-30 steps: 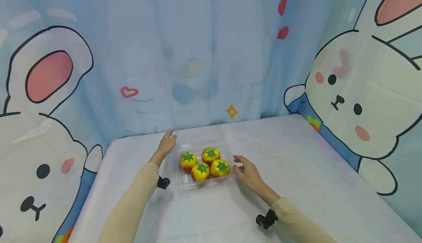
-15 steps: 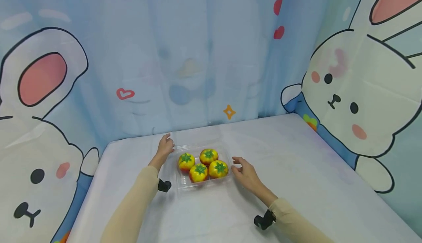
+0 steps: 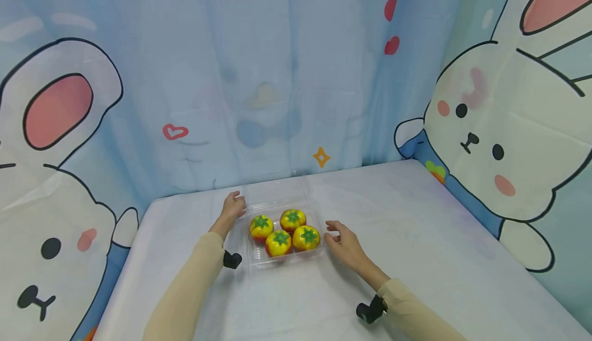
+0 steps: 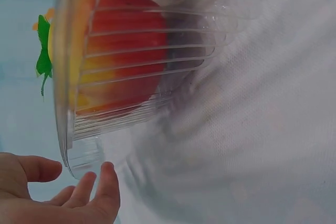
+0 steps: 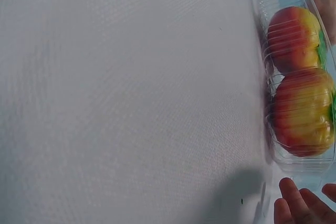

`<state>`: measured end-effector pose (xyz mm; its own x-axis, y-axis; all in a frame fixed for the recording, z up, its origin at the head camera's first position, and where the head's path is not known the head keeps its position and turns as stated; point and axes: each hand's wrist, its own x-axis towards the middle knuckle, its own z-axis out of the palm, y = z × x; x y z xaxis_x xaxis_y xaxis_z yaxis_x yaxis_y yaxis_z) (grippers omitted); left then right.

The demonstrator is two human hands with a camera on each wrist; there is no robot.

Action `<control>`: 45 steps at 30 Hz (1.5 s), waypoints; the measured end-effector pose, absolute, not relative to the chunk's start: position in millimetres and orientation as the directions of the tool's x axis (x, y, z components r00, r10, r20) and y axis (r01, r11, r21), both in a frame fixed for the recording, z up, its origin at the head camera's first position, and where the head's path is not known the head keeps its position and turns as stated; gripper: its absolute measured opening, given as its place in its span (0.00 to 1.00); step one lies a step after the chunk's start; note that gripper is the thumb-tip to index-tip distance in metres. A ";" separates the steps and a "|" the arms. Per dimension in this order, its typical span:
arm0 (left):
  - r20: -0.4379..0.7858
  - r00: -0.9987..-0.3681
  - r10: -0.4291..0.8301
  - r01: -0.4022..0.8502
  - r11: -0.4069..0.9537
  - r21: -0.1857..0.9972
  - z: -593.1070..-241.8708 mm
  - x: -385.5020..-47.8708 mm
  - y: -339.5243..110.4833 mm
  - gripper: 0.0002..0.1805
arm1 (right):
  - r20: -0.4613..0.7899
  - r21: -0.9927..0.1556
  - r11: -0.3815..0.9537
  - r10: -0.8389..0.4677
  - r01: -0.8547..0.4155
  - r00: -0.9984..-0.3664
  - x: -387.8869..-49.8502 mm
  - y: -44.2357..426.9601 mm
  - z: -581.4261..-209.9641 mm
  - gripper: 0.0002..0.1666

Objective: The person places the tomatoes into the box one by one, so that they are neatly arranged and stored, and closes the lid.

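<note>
Left hand (image 3: 233,207) moved nearer clear tray (image 3: 257,257); right hand (image 3: 346,243) beside; both unclenched; four fruits (image 3: 279,243) inside, curtain (image 3: 319,74) behind.

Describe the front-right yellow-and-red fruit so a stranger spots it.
On the white cloth-covered table stands a clear plastic tray. In its front right corner sits a round, green-topped, yellow-and-red fruit. Of the four, it lies nearest the right hand.

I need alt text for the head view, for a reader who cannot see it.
Four yellow-red fruits with green tops lie in a clear tray on a white table, between a person's left hand and right hand. Behind hangs a blue curtain with cartoon rabbits.
</note>
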<state>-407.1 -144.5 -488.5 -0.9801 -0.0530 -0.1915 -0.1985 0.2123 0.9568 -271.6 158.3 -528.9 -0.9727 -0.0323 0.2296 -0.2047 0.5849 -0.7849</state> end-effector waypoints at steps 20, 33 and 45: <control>-0.168 -0.985 -0.041 -0.172 0.120 0.978 -474.0 -402.9 -154.5 0.32 | 0.219 -0.791 0.577 -0.039 -0.201 -0.975 -276.1 156.9 -522.1 0.24; -0.189 -0.981 -0.035 -0.191 0.089 0.977 -464.4 -397.8 -157.1 0.32 | 0.221 -0.791 0.580 -0.020 -0.192 -0.975 -272.9 154.6 -519.9 0.24; -0.209 -0.978 -0.013 -0.209 0.026 0.977 -464.4 -388.8 -160.3 0.33 | 0.204 -0.795 0.581 -0.016 -0.175 -0.979 -269.6 155.3 -527.2 0.23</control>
